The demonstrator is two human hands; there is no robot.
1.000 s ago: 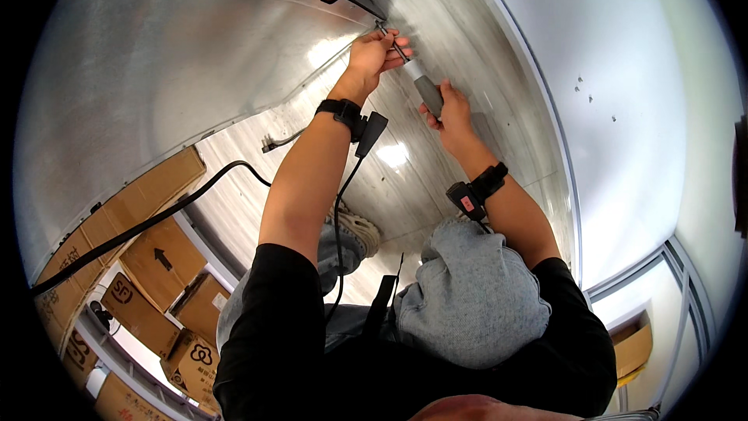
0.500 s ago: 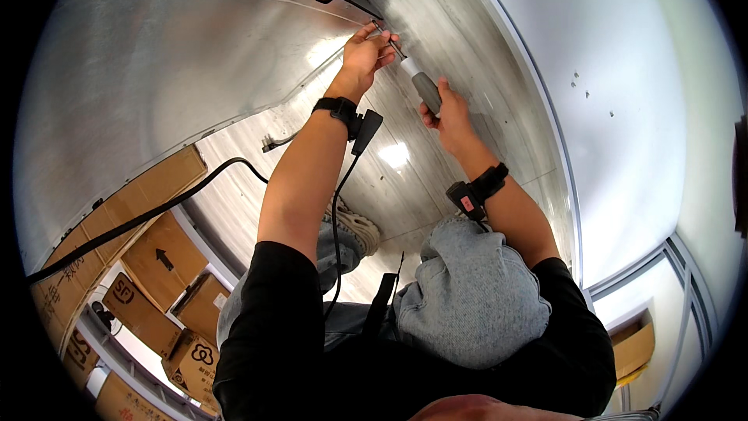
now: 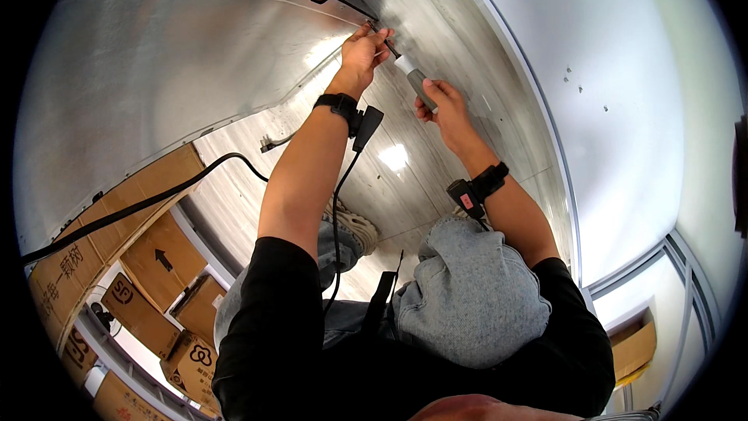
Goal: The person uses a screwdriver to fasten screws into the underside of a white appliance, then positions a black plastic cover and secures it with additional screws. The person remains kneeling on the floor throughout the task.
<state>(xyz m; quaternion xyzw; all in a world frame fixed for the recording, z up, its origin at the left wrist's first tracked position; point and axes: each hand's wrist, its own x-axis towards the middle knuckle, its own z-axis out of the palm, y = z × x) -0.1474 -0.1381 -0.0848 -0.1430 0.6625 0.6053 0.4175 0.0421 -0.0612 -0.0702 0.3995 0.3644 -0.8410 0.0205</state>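
Note:
My right hand (image 3: pixel 446 109) is closed round the grey and white handle of a screwdriver (image 3: pixel 417 82). Its thin metal shaft slants up and left to the lower corner of a large metal panel (image 3: pixel 195 54). There my left hand (image 3: pixel 365 53) pinches the shaft near its tip, with the fingers bent round it. Those fingers cover the very end of the tool, so a screw there cannot be made out. Dark straps with small devices sit on both wrists.
A black cable (image 3: pixel 156 209) crosses at the left and runs under my left forearm. Cardboard boxes (image 3: pixel 160 253) are stacked at the lower left. A white wall panel (image 3: pixel 608 109) rises on the right. A plug end (image 3: pixel 274 143) lies on the wood-look floor (image 3: pixel 397 187).
My right hand and the screwdriver have shifted slightly up and left. The right hand's grip on the handle has turned a little. My left hand stays almost in place at the shaft.

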